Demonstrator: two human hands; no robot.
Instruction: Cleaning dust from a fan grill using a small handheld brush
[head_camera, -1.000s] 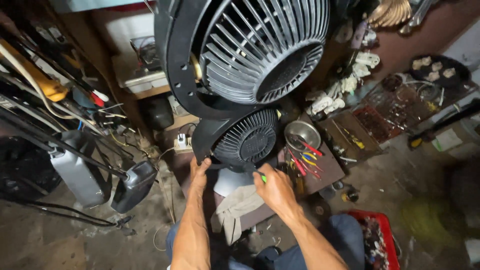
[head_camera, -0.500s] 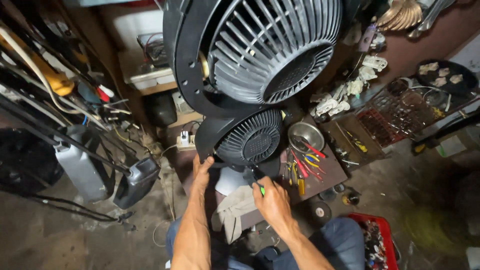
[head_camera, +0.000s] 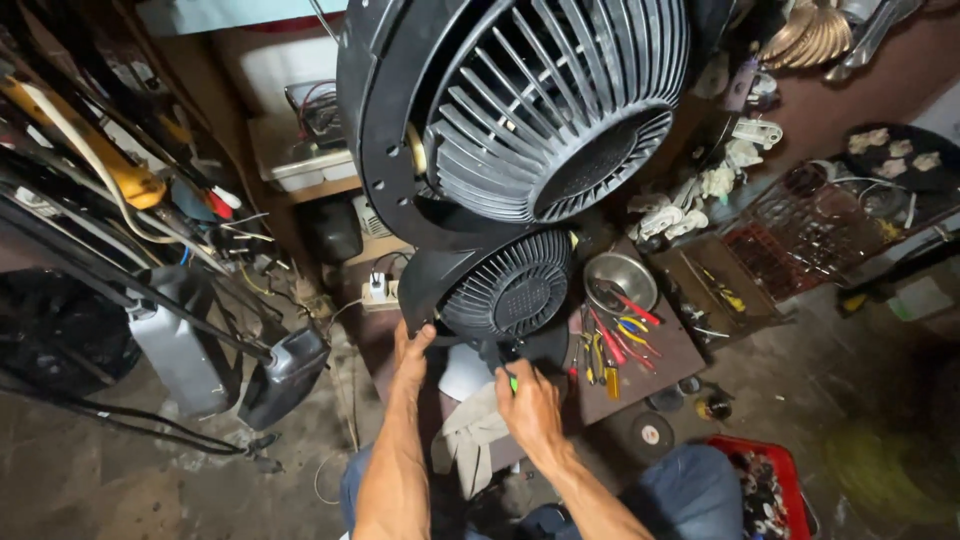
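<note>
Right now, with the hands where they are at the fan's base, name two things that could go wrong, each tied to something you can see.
1. The fan leans towards the person, steadied only by the left hand; it might tip if that hand slips.
2. The right hand works a green-handled tool close to the grille; a slip could jab the fingers or knock the loose tools off the board.

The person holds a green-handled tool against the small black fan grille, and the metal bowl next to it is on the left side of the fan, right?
Not quite. In the head view the metal bowl sits right of the small black fan grille. The right hand does hold the green-handled tool.
</note>
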